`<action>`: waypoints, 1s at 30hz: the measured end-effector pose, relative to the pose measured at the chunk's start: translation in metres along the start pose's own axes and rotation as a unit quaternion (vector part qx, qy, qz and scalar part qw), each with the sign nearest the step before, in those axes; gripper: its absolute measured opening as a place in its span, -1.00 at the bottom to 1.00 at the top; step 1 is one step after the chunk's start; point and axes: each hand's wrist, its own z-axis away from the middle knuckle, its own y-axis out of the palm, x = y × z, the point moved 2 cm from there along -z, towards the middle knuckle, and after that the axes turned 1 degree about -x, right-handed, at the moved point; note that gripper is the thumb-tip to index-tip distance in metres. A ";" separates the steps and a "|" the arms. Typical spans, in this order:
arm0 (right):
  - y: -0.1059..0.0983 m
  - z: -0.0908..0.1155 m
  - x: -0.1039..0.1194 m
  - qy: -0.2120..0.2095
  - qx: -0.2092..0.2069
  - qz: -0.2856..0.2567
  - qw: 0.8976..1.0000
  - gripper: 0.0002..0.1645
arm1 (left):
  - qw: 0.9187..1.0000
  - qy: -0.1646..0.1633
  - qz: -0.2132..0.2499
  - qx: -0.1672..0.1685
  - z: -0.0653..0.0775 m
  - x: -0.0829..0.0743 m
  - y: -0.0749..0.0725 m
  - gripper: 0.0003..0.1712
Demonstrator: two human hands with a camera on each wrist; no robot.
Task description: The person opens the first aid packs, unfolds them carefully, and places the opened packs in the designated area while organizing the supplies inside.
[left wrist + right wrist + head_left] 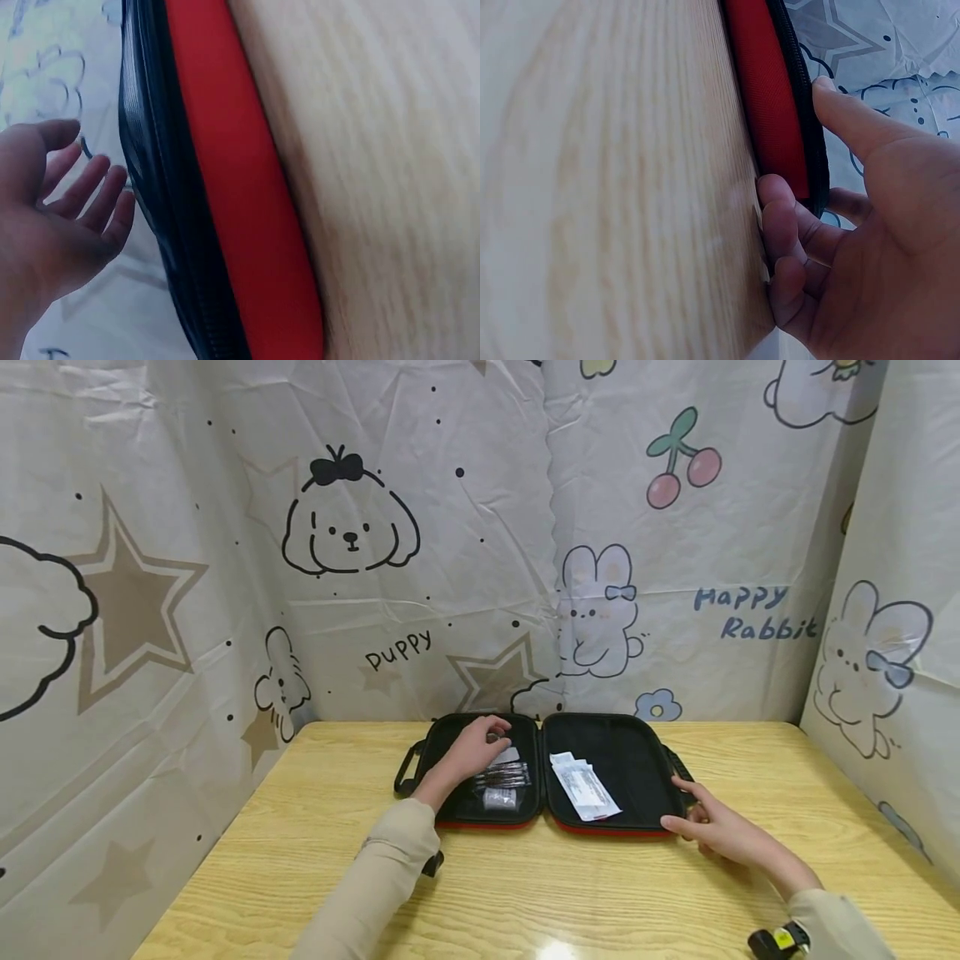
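Observation:
A black-lined case with a red outside point(630, 747) lies unfolded on the table, its two halves side by side. Over the left half is my left hand point(471, 752), its fingers loosely bent; the left wrist view shows nothing between them. Below that hand are thin packaged items point(510, 774) and a clear-wrapped white roll point(500, 799). White paper packets point(585, 787) lie in the right half. My right hand point(723, 832) grips the right half's near corner, with the thumb on the zipped rim and fingers against the red side point(769, 97).
The wooden table point(300, 852) extends around the case. A carry handle point(407, 768) sticks out on the left, another handle point(678, 764) on the right. Behind and beside the table hangs a printed cloth point(480, 568).

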 end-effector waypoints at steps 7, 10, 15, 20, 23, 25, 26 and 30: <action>-0.001 -0.001 0.001 0.006 -0.001 0.006 1.000 0.05 | 0.996 0.051 -0.041 0.061 0.012 -0.023 0.014 -0.62; -0.001 -0.001 0.002 0.005 -0.002 0.009 1.000 0.06 | 0.995 0.054 -0.042 0.070 0.017 -0.027 0.019 -0.64; 0.001 0.000 0.003 0.006 -0.002 0.010 1.000 0.06 | 0.993 0.055 -0.056 0.087 0.023 -0.028 0.031 -0.64; 0.002 0.000 0.004 0.012 -0.006 0.014 1.000 0.07 | 0.976 0.062 -0.184 0.101 0.028 -0.030 0.043 -0.56; 0.002 0.000 0.004 0.015 -0.008 0.015 1.000 0.07 | 0.966 0.061 -0.228 0.105 0.030 -0.031 0.046 -0.50; 0.002 0.000 0.004 0.016 -0.009 0.015 1.000 0.07 | 0.967 0.055 -0.221 0.112 0.031 -0.032 0.046 -0.45; 0.002 0.000 0.004 0.016 -0.009 0.015 1.000 0.07 | 0.969 0.051 -0.214 0.115 0.032 -0.032 0.045 -0.43; 0.002 0.000 0.006 0.015 -0.021 0.029 0.999 0.07 | 0.973 0.039 -0.195 0.120 0.033 -0.033 0.044 -0.36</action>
